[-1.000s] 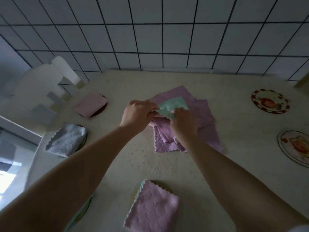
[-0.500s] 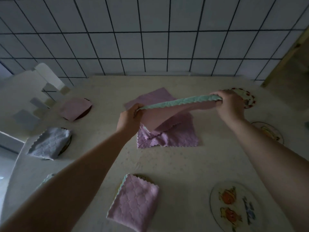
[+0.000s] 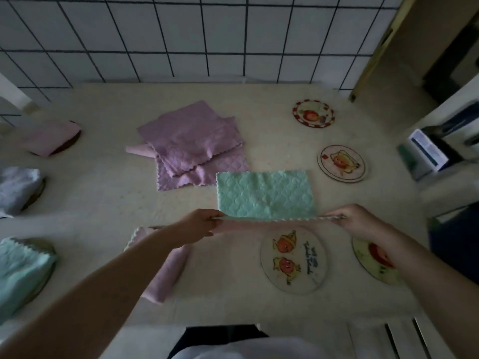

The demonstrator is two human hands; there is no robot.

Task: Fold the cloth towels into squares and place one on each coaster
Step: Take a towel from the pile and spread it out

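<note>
A cream desk (image 3: 108, 203) runs back to a white tiled wall (image 3: 181, 35) with dark grout. On it lies a loose pile of lilac towels (image 3: 191, 143), scallop-edged and quilted, overlapping one another near the middle. Just right of and nearer than that pile, a mint-green towel (image 3: 264, 194) with the same quilted pattern lies spread with its far part flat on the desk, while its near edge is lifted and pulled taut between both hands; a pale pink underside shows along that raised edge. The left hand (image 3: 199, 225) pinches the left corner, thumb on top and fingers curled beneath. The right hand (image 3: 355, 220) pinches the right corner in the same way. Four bare round coasters with cartoon prints sit to the right: one below the taut edge (image 3: 293, 260), one partly under the right forearm (image 3: 370, 257), and two farther back (image 3: 341, 163) (image 3: 313, 114). Along the left side, folded towels rest on coasters: pink (image 3: 49, 137), grey-white (image 3: 18, 187), mint (image 3: 20, 270), and a lilac one (image 3: 166, 270) under the left forearm.
</note>
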